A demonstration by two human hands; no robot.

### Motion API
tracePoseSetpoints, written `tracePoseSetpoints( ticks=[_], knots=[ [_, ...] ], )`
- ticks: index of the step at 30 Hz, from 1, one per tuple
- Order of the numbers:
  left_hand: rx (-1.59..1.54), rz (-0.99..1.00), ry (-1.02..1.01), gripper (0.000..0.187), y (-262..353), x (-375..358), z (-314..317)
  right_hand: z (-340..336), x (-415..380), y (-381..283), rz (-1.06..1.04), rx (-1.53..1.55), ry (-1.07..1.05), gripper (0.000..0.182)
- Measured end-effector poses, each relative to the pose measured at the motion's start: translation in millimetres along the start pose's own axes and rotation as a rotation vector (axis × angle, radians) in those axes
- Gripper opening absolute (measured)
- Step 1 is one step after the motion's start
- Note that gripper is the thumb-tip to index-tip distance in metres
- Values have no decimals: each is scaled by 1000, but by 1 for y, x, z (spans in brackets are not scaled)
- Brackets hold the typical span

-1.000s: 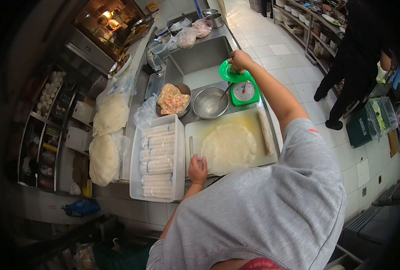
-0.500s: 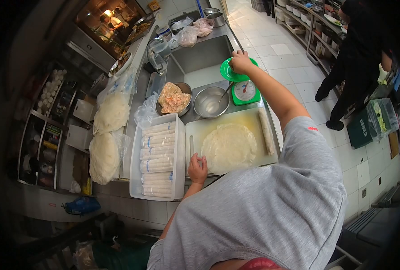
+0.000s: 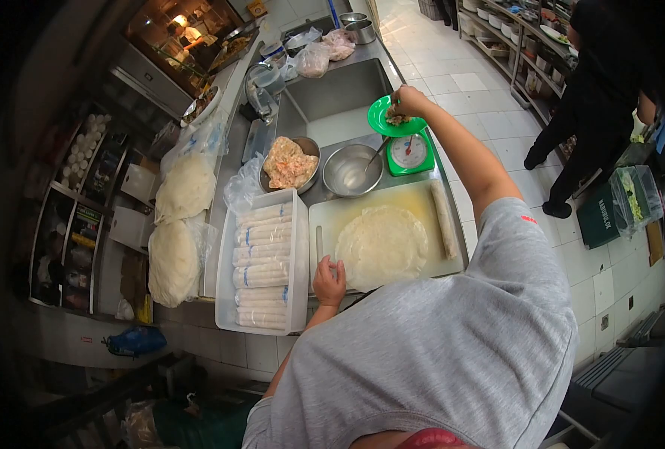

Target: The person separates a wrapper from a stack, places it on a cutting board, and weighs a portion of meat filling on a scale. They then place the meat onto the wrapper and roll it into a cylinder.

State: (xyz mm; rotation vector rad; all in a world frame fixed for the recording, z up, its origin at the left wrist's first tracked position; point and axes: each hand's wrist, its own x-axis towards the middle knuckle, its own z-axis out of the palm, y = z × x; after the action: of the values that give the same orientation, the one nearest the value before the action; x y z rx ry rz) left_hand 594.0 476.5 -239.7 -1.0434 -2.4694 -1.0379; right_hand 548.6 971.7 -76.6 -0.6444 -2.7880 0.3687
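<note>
My right hand (image 3: 409,102) is over the green dish (image 3: 381,118) of a kitchen scale (image 3: 409,152), its fingers closed at a small heap of filling (image 3: 397,119). Resting at the left edge of the cutting board (image 3: 325,217), my left hand (image 3: 329,281) has its fingers apart and holds nothing. Round thin wrappers (image 3: 383,243) lie flat on the board, and a long filled roll (image 3: 443,219) lies along its right side. A metal bowl (image 3: 353,170) with a spoon stands behind the board. Beside it, another bowl holds pinkish filling (image 3: 290,162).
A plastic tub (image 3: 299,262) of wrapped rolls (image 3: 263,273) stands left of the board. Bagged dough (image 3: 185,187) lies farther left. The sink (image 3: 332,97) and faucet (image 3: 261,90) are behind. A person in black (image 3: 594,97) stands at the right.
My right hand has shifted slightly right and up on the scale dish, and a small heap of filling now shows there. My left hand has barely moved.
</note>
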Motion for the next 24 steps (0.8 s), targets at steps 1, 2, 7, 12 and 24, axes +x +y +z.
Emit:
tracePoseSetpoints(
  ticks=[1,2,7,12,24],
  knots=[
    [-1,-2,-2,35,-1,0,1,3,-5,-2,7,-76,1,24],
    [1,-5,1,35,-3,0,2,1,-12,-8,28,-129,40,24],
    [2,-14,-15,36,-4,-1,2,8,0,-54,-68,40,174,21],
    [-16,-30,-33,36,0,1,-4,62,30,-141,-404,296,89,27],
    [-30,-17,-4,36,-4,0,-3,184,42,-299,-392,181,162,21]
  ],
)
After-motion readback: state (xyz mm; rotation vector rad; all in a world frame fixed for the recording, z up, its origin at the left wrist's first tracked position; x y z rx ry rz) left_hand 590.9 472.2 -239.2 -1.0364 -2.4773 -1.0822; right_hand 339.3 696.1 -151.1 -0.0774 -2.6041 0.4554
